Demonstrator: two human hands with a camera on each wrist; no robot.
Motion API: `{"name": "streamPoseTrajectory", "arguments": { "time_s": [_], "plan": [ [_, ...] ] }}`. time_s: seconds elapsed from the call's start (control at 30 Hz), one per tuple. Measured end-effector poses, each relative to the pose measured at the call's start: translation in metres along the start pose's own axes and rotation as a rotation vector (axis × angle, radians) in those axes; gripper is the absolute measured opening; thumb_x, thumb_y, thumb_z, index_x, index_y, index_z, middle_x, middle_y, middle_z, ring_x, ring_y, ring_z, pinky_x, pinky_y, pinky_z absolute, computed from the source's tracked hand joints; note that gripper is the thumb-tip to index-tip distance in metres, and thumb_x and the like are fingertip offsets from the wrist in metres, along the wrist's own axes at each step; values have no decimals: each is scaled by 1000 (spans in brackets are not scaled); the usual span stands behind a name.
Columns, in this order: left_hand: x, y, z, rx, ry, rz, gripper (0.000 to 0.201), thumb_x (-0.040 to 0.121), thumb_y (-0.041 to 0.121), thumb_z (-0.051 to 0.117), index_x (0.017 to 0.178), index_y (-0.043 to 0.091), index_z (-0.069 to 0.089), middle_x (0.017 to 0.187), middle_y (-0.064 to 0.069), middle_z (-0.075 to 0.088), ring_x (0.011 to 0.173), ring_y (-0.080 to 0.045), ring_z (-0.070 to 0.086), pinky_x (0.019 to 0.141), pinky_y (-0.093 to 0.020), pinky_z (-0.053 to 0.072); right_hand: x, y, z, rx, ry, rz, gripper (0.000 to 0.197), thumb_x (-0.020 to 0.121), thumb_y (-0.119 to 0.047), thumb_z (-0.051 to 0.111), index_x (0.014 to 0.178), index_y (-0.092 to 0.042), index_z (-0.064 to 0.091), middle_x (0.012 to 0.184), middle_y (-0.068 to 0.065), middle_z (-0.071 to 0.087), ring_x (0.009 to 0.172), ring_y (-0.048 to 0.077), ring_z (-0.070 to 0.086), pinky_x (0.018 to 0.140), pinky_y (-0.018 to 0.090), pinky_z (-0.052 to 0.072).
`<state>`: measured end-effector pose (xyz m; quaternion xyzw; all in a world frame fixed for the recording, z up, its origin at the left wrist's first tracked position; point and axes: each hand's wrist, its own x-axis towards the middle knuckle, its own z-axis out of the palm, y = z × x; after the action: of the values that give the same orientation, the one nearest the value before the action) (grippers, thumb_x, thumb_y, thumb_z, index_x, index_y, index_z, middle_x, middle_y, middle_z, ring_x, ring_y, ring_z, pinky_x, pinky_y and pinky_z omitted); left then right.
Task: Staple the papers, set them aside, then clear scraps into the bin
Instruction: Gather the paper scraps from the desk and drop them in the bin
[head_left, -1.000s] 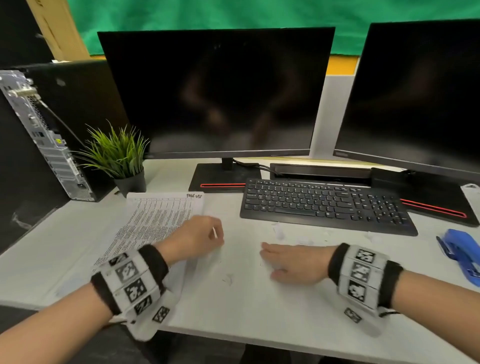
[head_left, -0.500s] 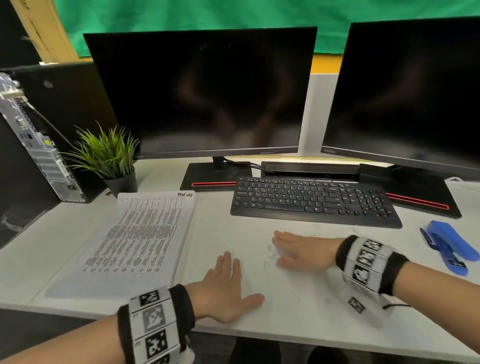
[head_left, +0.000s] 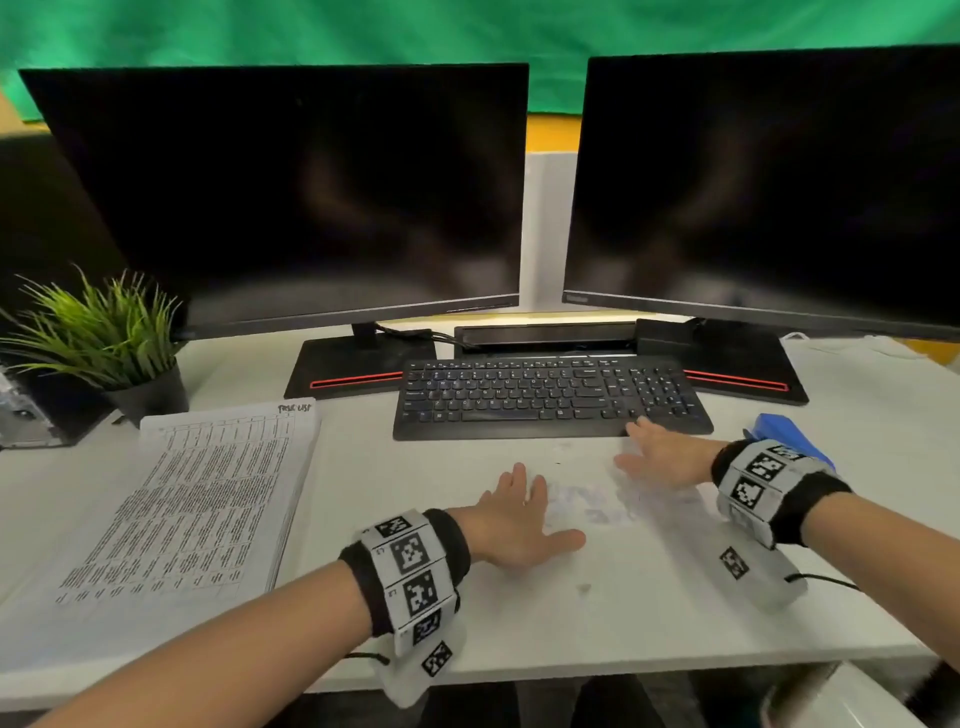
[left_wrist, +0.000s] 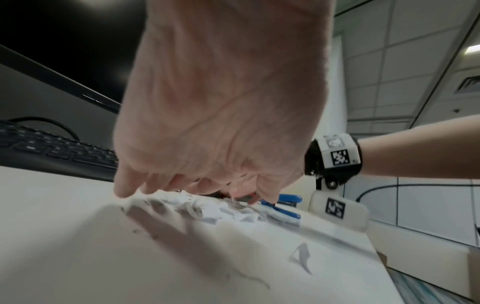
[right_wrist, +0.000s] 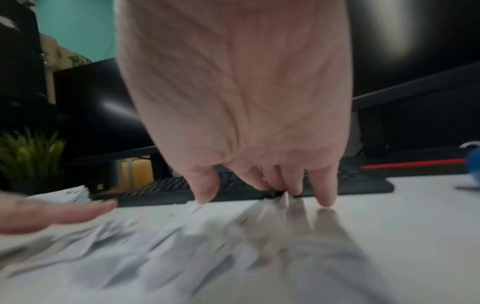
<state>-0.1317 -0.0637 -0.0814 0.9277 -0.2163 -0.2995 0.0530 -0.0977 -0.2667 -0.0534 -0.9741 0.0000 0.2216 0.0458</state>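
The printed paper stack lies flat on the left of the white desk. A small heap of white paper scraps sits in front of the keyboard, between my hands. My left hand lies flat, fingers straight, just left of the scraps. My right hand is flat with spread fingers at their right side, fingertips on the desk. The blue stapler lies behind my right wrist.
A black keyboard runs just behind both hands, with two dark monitors behind it. A potted plant stands at the back left. One stray scrap lies near the desk's front edge.
My left hand left the paper stack and moved right, flat onto the desk beside the scraps. My right hand slid right and back toward the keyboard; the view shifted right.
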Motion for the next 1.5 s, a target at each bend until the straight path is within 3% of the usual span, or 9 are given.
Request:
{"name": "streamPoseTrajectory", "arguments": {
  "time_s": [0.17,0.33,0.53,0.77,0.87,0.97,1.13,1.3,1.5],
  "plan": [
    [-33,-38,2,-3,67,-88,84,96,59,25,151,11,-16,157,-15,-25,148,-31,-17,121,-40,-1,6,-38,25,-11,-132,-152,68,95,-48,27,146,-4,17,159,13,5,146,26,12,116,42,20],
    [-68,-91,23,-61,113,-298,85,95,61,23,151,12,-18,157,-14,-27,148,-30,-20,121,-43,-4,18,-61,21,-64,110,-152,60,94,-50,32,141,-13,28,152,8,18,138,26,24,109,48,32],
    [-81,-109,43,-109,49,-396,91,92,66,20,149,9,-21,156,-14,-31,148,-28,-20,121,-47,0,19,-60,28,-90,51,-136,56,92,-53,32,130,-13,37,142,6,26,130,25,31,98,44,36],
    [-52,-72,32,-76,-10,-265,93,90,69,18,149,9,-22,154,-16,-32,146,-32,-24,121,-44,-2,-19,-31,26,-29,-189,-334,46,99,-43,27,124,-6,40,149,10,24,140,27,24,115,39,22],
    [-29,-48,27,-52,-5,-184,94,89,71,16,149,9,-21,154,-17,-32,145,-33,-25,121,-45,-4,-28,-16,18,55,-58,-340,44,102,-31,30,136,-7,42,149,5,31,137,20,30,110,22,18],
    [-4,-25,24,-31,-9,-108,96,87,73,16,150,9,-18,155,-18,-30,145,-35,-25,120,-45,-5,-25,-10,12,46,6,-284,40,101,-20,31,136,-7,43,148,10,34,136,22,32,106,22,22],
    [10,5,7,-153,-49,111,83,96,59,26,150,16,-20,158,-14,-25,147,-29,-21,122,-44,-4,3,-33,19,1,-3,-343,53,101,-19,29,152,-17,12,161,2,5,148,16,6,119,29,6],
    [-17,-9,-5,-144,88,213,53,101,30,34,151,15,24,159,-13,18,142,-30,29,117,-36,26,13,-54,31,-38,-75,-435,46,101,-19,29,147,-15,27,161,-1,10,147,19,16,120,37,13],
    [-51,-44,3,-115,421,31,20,90,34,57,104,22,65,103,4,59,96,-17,58,77,-24,43,-14,-22,29,161,59,-483,48,98,-13,36,144,-28,36,147,-3,40,136,17,37,114,34,30]
  ]
}}
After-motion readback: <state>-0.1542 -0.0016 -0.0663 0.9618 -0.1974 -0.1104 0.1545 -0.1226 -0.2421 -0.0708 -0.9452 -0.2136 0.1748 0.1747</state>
